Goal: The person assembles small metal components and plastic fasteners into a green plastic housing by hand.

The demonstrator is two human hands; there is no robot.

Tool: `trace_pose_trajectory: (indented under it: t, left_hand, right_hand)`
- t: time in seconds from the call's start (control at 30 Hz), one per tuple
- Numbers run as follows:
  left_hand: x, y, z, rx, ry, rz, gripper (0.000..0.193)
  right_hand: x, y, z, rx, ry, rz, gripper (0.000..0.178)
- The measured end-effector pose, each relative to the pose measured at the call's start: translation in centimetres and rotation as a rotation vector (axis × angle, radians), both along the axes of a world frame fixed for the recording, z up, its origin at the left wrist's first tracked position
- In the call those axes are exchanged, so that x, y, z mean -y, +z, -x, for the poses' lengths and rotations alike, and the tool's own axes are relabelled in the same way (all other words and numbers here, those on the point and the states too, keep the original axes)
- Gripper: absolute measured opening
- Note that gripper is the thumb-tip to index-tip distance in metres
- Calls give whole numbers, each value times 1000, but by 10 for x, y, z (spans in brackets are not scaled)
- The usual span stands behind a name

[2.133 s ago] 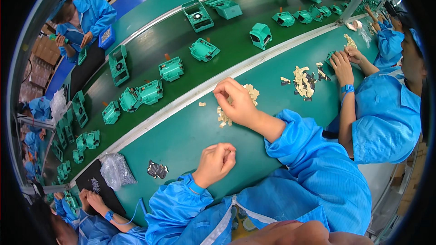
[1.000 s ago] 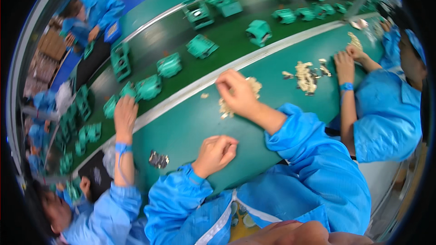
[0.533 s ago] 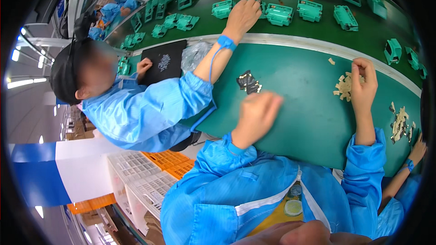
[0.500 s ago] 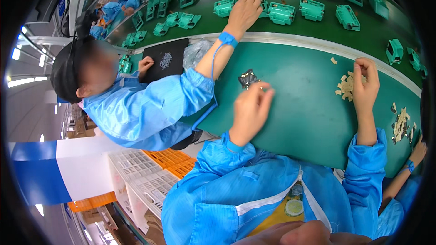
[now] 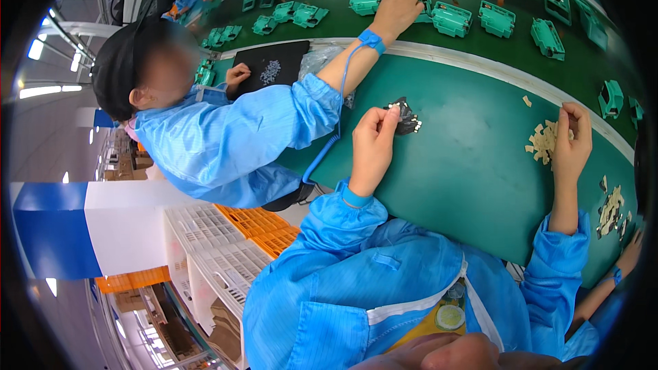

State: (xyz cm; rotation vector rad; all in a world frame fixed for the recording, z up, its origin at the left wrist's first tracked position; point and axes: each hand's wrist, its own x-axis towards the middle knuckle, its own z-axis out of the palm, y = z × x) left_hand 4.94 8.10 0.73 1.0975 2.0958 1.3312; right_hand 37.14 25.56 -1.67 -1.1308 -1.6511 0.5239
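Observation:
My left hand [image 5: 373, 149] is closed in a pinch at the left edge of a small pile of black pieces with pale bits [image 5: 408, 118] on the green tabletop. Whatever sits between its thumb and forefinger is too small to make out. Farther right, my right hand [image 5: 573, 138] hovers at a heap of small beige pieces [image 5: 543, 142], partly covering it. Thumb and fingertips meet there too, and what they hold, if anything, cannot be seen. One loose beige piece [image 5: 526, 101] lies beyond the heap.
Beyond a pale rail, green plastic housings [image 5: 451, 19] stand on a dark green belt [image 5: 480, 51]. At left a co-worker's hand [image 5: 399, 11] reaches to one; a black mat [image 5: 274, 65] holds small parts. Another beige-and-black pile [image 5: 610, 212] and another person's hand [image 5: 629, 253] are at right.
My left hand has moved from in front of the black pile to its left edge, fingers pinched. My right hand stays by the beige heap. The whole view has shifted slightly.

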Motion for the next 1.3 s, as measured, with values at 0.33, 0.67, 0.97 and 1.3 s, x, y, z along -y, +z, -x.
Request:
trace_pose_trajectory:
  t: [0.33, 0.67, 0.97, 1.3]
  left_hand:
    - [-17, 35, -38, 149, -189, 28, 68]
    - [-95, 28, -113, -232, -486, -8, 64]
    - [-110, 32, -122, -485, -514, -50, 55]
    - [-103, 66, -98, -99, -660, 203, 77]
  right_hand:
    - [17, 18, 5, -17, 23, -26, 12]
    - [59, 48, 34, -123, 907, 494, 96]
    - [28, 51, 11, -392, 980, 714, 85]
    - [3, 21, -9, -1227, 1361, 1087, 80]
